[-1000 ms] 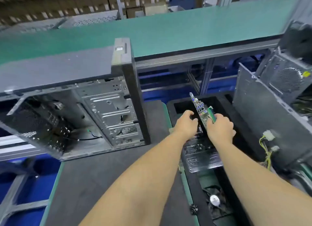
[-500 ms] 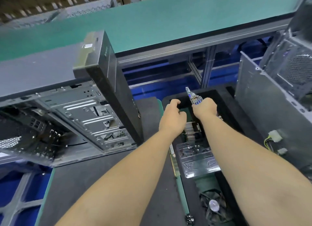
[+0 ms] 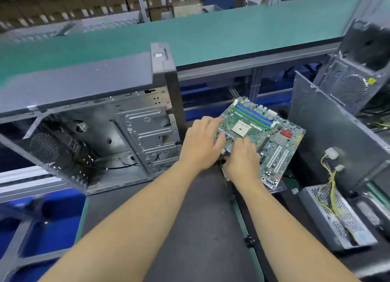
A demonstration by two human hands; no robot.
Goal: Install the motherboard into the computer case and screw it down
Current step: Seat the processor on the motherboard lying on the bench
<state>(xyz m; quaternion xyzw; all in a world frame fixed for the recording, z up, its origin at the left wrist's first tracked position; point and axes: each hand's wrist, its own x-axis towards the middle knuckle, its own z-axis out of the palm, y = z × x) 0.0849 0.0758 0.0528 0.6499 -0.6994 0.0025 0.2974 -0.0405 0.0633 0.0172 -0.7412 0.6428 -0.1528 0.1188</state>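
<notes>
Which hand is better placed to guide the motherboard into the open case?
Probably the left hand. It grips the motherboard on the edge nearest the open computer case, which lies to its left. The right hand holds the near edge, farther from the opening, and suits supporting the board.

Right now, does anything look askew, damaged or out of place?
Nothing looks damaged. The motherboard is tilted, held by the left hand and right hand, outside the open computer case.
</notes>
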